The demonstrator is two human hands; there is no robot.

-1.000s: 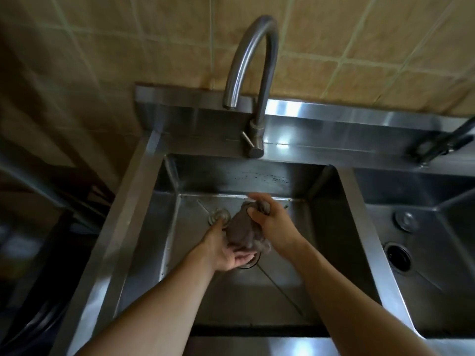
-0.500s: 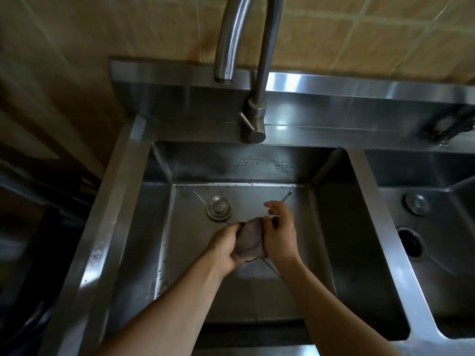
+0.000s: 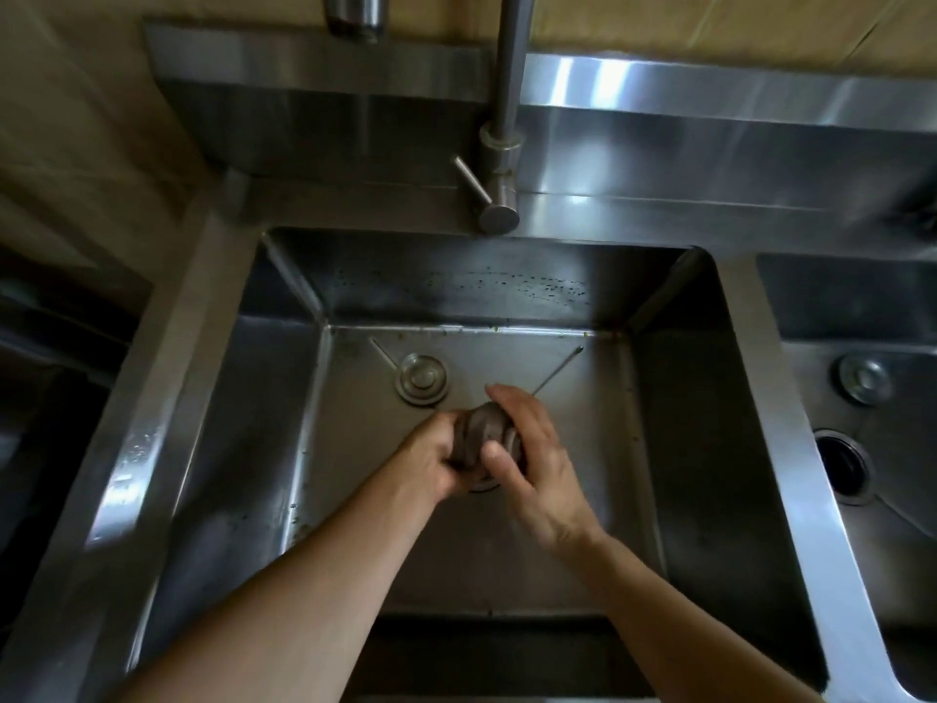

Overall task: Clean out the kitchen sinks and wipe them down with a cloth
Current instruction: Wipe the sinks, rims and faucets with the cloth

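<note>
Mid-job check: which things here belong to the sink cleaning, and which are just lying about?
In the job:
cloth, wrung between left hand and right hand
left sink
right sink

Just there:
tap
left plug
right plug

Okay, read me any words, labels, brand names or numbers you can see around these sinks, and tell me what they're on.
None: no readable text, label or number shows on the faucet, the left sink, the right sink, the cloth or the tiled wall.
</note>
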